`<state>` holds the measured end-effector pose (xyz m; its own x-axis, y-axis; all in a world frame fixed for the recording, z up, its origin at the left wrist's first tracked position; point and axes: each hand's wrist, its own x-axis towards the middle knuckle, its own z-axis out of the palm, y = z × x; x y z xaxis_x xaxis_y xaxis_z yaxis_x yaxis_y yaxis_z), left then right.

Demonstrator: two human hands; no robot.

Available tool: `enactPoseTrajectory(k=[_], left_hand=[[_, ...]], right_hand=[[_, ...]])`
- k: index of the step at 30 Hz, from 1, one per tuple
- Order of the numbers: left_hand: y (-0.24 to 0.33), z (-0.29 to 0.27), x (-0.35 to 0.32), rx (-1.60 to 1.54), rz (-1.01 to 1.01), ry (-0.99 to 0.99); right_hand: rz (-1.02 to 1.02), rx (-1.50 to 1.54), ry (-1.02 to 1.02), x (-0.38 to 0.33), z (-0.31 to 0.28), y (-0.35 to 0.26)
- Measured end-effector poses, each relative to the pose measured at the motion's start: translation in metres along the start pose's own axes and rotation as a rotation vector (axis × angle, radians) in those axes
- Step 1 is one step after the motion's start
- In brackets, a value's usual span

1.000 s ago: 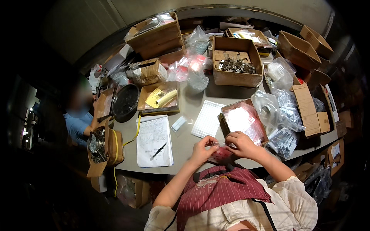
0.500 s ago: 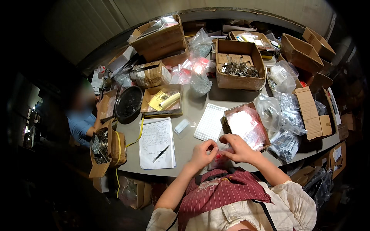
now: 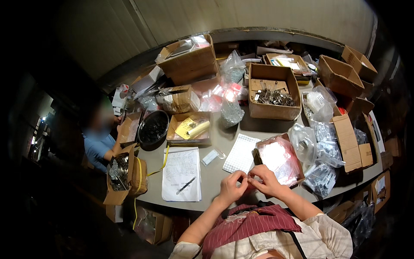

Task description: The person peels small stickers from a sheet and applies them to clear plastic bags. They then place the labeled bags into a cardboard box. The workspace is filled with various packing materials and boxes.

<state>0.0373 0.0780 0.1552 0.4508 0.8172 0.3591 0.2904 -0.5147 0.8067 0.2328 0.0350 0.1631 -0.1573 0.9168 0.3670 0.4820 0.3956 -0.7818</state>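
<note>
My left hand (image 3: 232, 186) and my right hand (image 3: 266, 181) meet fingertip to fingertip over the front edge of the grey table (image 3: 215, 172). Both pinch one small item between them; it is too small to tell what it is. Just beyond my right hand stands an open box of clear, red-tinted bags (image 3: 280, 157). A white gridded sheet (image 3: 241, 153) lies beyond my left hand. Left of that sheet sits a small white tag (image 3: 210, 157).
A printed paper (image 3: 181, 172) with a black pen (image 3: 186, 185) lies at the left. Behind are a black bowl (image 3: 153, 128), a tray with a yellow roll (image 3: 189, 128) and a carton of metal parts (image 3: 274, 93). Clear bags (image 3: 319, 172) pile up at the right. Another person (image 3: 99, 138) sits at the far left.
The view has shifted slightly. My hands have stayed together at the table's front edge, working the small item between the fingertips.
</note>
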Motion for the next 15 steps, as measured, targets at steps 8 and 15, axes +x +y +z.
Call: enactPoseTrajectory(k=[8,15], left_hand=[[0.006,-0.023,0.019,0.037,-0.025,0.135],[-0.006,-0.071,0.025,-0.016,-0.179,0.208]], right_hand=[[-0.101,0.011,-0.003,0.019,-0.013,0.001],[-0.153,0.02,-0.088,0.032,-0.02,0.005]])
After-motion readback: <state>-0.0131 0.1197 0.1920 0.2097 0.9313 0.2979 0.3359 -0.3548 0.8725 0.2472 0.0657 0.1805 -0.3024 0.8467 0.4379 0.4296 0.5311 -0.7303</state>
